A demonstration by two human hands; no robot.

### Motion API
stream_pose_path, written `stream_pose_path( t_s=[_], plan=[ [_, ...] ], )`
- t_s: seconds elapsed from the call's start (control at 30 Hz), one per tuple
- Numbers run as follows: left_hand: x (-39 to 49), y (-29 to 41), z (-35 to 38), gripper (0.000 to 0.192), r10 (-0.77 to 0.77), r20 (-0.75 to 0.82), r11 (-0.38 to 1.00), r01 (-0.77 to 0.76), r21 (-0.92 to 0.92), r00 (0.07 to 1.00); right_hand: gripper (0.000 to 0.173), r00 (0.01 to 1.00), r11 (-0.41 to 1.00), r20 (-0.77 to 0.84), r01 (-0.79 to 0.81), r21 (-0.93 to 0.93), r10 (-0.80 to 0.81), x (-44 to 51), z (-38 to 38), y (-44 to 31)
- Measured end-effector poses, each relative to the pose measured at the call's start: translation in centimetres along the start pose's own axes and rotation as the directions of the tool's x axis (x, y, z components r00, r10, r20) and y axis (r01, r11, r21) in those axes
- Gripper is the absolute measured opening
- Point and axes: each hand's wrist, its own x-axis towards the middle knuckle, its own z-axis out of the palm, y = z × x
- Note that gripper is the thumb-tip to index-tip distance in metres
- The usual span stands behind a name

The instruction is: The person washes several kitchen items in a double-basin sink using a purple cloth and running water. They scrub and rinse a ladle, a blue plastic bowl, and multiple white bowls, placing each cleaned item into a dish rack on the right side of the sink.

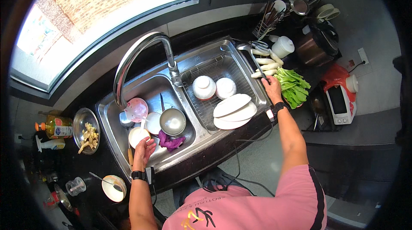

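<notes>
My right hand (273, 88) is at the counter right of the sink, with its fingers around the dark handle end of a metal ladle (254, 58). The ladle lies beside several pale, long root vegetables (269, 67) and leafy greens (293, 87). My left hand (144, 150) hovers with fingers apart at the near side of the left sink basin (154, 86), holding nothing. Close to it are a white bowl (137, 136), a purple cloth (170, 142) and a metal bowl (173, 122). A pink bowl (136, 109) sits under the faucet (141, 40).
The right basin has a wire rack (193, 111) bearing upturned white bowls (204, 87) and stacked white plates (232, 105). Ginger in a metal bowl (76, 124) and a bowl with a spoon (113, 194) stand left. A rice cooker (313, 48) stands far right.
</notes>
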Motion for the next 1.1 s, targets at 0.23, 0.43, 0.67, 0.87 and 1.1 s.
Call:
stream_pose_path(
  t_s=[0.23,0.43,0.67,0.87,1.1],
  plan=[
    [0.5,-1.1,-0.5,0.038,-0.038,-0.035,0.998,0.04,0.049,0.999,0.028,0.967,0.916,-0.239,-0.177,-0.36,0.093,-1.3,2.2,-0.6],
    [0.9,-1.7,-0.7,0.035,-0.019,0.001,1.0,0.019,0.021,1.0,0.036,0.965,0.899,-0.236,-0.205,-0.386,0.118,-2.6,2.2,-1.3],
    [1.8,-2.6,-2.5,0.037,0.038,0.035,0.999,-0.037,-0.027,0.999,0.039,0.969,0.913,-0.243,-0.063,-0.402,-0.04,-2.8,2.5,0.5],
    [1.3,-2.1,-3.7,0.036,-0.017,-0.033,0.998,0.015,-0.057,0.999,0.037,0.954,0.979,-0.285,0.034,-0.199,-0.091,-4.1,1.6,-0.3],
    [1.9,-2.2,-5.3,0.033,-0.049,-0.155,0.999,0.048,-0.01,0.987,0.029,0.867,0.762,0.499,-0.331,0.557,0.012,-10.5,1.9,-13.9]
  ],
)
